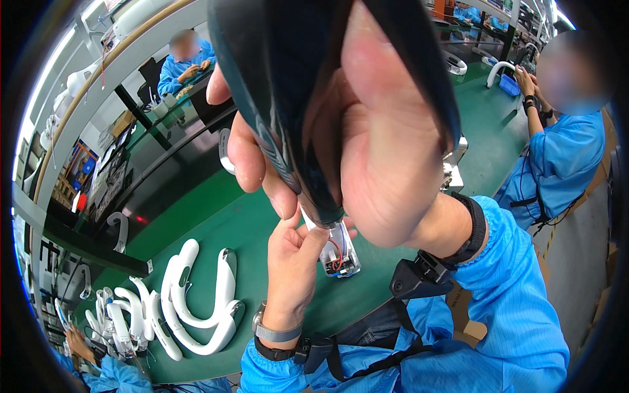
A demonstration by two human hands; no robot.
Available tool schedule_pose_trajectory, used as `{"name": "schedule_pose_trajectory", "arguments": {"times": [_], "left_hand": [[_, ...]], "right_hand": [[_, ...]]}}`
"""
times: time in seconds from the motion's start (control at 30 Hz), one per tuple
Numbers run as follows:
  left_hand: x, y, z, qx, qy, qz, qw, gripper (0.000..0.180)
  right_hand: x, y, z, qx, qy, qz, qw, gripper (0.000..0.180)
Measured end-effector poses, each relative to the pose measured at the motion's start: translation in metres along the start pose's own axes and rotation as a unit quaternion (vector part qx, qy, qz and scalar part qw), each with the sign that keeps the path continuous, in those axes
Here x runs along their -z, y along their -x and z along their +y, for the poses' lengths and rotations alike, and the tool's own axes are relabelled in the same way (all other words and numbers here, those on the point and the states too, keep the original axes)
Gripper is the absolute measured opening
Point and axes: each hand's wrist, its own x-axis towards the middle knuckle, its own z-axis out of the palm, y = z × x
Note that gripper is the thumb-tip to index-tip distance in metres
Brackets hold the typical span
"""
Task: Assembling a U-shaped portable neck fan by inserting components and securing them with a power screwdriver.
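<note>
The right hand (373, 150) grips a glossy dark curved band (288, 98); left hand (295, 262) fingers pinch its open end, red wires (335, 257) exposed. Far left, a blue-orange package (82, 164).

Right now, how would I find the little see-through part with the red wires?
Look at the green worktable and go to the two hands raised over its middle. The right hand holds up a big dark curved shell; just under it, the left hand pinches the small clear part. Unlike the plain white curved shells lying at the left, it is see-through, with red wires inside.
</note>
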Motion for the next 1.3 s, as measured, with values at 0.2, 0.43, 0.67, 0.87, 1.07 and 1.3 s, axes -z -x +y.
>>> {"name": "schedule_pose_trajectory", "arguments": {"times": [0.2, 0.43, 0.67, 0.87, 1.07, 1.3], "left_hand": [[0.001, 0.001, 0.0, -0.016, -0.011, -0.003, 1.0, 0.041], [0.0, 0.001, 0.001, -0.005, -0.012, 0.011, 1.0, 0.04], [-0.001, 0.0, 0.0, -0.021, -0.01, 0.03, 0.999, 0.04], [0.004, 0.0, -0.005, -0.034, 0.014, 0.046, 0.998, 0.038], [0.013, 0.002, -0.001, 0.024, 0.013, 0.0, 1.0, 0.033], [0.017, -0.003, -0.006, 0.019, 0.042, -0.045, 0.998, 0.043]], "right_hand": [[0.001, 0.0, 0.001, 0.005, -0.052, -0.01, 0.999, 0.071], [-0.001, -0.003, 0.005, 0.01, -0.089, -0.009, 0.996, 0.059], [-0.003, -0.002, 0.011, 0.031, -0.089, -0.023, 0.995, 0.062], [-0.01, 0.004, 0.015, 0.037, -0.115, -0.01, 0.993, 0.063], [-0.009, 0.002, 0.01, -0.016, 0.033, -0.05, 0.998, 0.106], [-0.004, 0.002, 0.017, 0.046, -0.082, -0.031, 0.995, 0.093]]}}
